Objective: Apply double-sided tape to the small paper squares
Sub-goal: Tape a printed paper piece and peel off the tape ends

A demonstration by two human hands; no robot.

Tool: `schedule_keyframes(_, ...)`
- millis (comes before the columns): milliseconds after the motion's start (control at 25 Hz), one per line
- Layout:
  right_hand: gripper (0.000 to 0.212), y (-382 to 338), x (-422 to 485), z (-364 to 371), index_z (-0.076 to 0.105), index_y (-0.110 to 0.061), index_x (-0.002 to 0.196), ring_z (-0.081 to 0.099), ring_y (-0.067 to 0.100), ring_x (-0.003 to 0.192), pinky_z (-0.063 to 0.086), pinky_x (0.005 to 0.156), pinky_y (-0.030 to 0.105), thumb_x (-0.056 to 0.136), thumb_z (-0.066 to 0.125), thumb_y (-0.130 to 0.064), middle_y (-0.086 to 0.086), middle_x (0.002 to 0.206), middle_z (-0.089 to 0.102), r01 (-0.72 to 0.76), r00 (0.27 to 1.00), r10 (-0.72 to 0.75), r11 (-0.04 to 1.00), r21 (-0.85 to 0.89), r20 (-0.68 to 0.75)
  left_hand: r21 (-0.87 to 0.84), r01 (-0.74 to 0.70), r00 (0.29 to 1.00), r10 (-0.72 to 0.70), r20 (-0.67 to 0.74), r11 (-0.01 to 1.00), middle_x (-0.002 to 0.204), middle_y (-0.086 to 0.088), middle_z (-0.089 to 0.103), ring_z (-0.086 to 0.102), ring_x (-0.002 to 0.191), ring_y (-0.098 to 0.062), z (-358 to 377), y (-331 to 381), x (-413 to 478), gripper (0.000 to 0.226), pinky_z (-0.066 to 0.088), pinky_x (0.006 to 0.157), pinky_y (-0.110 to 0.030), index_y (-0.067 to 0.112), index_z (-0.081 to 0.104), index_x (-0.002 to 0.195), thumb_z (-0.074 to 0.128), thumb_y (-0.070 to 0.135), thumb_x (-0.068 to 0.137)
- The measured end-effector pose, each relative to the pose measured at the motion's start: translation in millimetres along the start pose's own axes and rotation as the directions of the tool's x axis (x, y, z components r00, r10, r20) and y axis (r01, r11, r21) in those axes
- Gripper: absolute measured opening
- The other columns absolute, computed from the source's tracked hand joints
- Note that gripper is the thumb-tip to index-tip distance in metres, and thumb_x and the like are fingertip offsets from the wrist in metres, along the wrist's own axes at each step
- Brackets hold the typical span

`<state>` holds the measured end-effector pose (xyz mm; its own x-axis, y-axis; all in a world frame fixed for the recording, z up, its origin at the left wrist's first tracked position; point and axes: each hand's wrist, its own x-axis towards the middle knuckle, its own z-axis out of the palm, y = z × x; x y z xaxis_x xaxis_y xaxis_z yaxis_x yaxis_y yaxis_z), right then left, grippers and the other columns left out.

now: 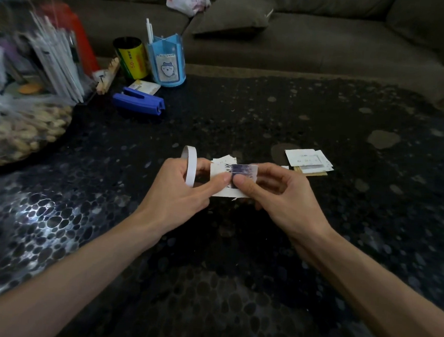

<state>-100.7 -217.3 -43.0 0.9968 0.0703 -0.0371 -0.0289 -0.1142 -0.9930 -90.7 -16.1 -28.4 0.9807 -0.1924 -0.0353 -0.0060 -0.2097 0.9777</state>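
A small white paper square [219, 170] with dark print is held over the middle of the black table. My left hand [184, 192] pinches its left side with the thumb, and a white roll of double-sided tape [191, 167] hangs around that hand's fingers. My right hand [279, 196] presses its thumb on a strip of tape [244, 169] that lies across the top of the square. More small squares show just behind the held one. A pile of paper squares [309, 160] rests on the table to the right.
The black pebble-patterned table [233, 275] fills the view. At the back left stand a blue stapler [141, 104], a blue pen holder [166, 63], a yellow can [131, 57] and a bag of peanuts [19, 131]. A grey sofa [305, 42] runs behind.
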Motion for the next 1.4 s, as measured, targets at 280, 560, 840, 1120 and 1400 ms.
schedule_keyframes(280, 0.02, -3.1, -1.3, -0.4, 0.078, -0.023, 0.112, 0.074, 0.002, 0.099, 0.056, 0.082, 0.021, 0.094, 0.076, -0.029, -0.013, 0.108, 0.079, 0.022, 1.0, -0.022, 0.999, -0.03, -0.016, -0.023, 0.047, 0.999, -0.047, 0.017, 0.999, 0.073, -0.02, 0.069, 0.044, 0.047, -0.012, 1.2, -0.7, 0.0, 0.017, 0.037, 0.048, -0.023, 0.016, 0.079, 0.102, 0.072, 0.03, 0.094)
schedule_keyframes(560, 0.02, -0.7, -1.8, 2.2, 0.079, -0.019, 0.115, 0.075, 0.01, 0.105, 0.057, 0.097, 0.035, 0.096, 0.075, -0.023, -0.007, 0.109, 0.081, 0.014, 1.0, -0.014, 1.0, 0.011, -0.012, -0.057, 0.071, 0.996, -0.068, 0.061, 0.996, 0.088, -0.006, 0.078, 0.044, 0.05, -0.011, 2.4, -6.5, 1.7, 0.016, 0.037, 0.047, -0.02, 0.018, 0.081, 0.1, 0.074, 0.031, 0.093)
schedule_keyframes(840, 0.013, -4.6, -2.8, 0.1, 0.081, -0.016, 0.104, 0.077, 0.013, 0.098, 0.06, 0.096, 0.039, 0.094, 0.076, -0.023, -0.002, 0.099, 0.081, -0.042, 0.998, 0.043, 0.999, 0.021, -0.035, -0.028, 0.07, 0.993, -0.067, 0.097, 0.997, 0.084, -0.003, 0.078, 0.047, 0.048, -0.009, 5.5, -5.1, -1.0, 0.014, 0.038, 0.047, -0.018, 0.017, 0.08, 0.103, 0.071, 0.026, 0.096)
schedule_keyframes(1120, 0.01, -3.8, -2.1, 0.7, 0.081, -0.015, 0.098, 0.078, 0.013, 0.096, 0.06, 0.093, 0.036, 0.092, 0.078, -0.023, -0.002, 0.099, 0.082, -0.028, 0.999, 0.029, 0.999, 0.025, -0.045, -0.035, 0.053, 0.997, -0.051, 0.06, 0.998, 0.081, -0.01, 0.075, 0.045, 0.049, -0.014, 4.9, -3.7, -1.0, 0.015, 0.038, 0.048, -0.022, 0.022, 0.08, 0.104, 0.07, 0.03, 0.097)
schedule_keyframes(1400, 0.015, -4.5, -3.3, 0.8, 0.081, -0.016, 0.099, 0.074, 0.011, 0.076, 0.055, 0.068, 0.023, 0.088, 0.081, -0.027, 0.002, 0.091, 0.081, -0.103, 0.995, 0.102, 0.995, -0.014, -0.02, -0.054, 0.051, 0.998, -0.049, 0.033, 0.997, 0.08, -0.012, 0.074, 0.045, 0.05, -0.014, 2.0, -4.5, -0.1, 0.019, 0.037, 0.047, -0.024, 0.025, 0.08, 0.108, 0.071, 0.035, 0.095)
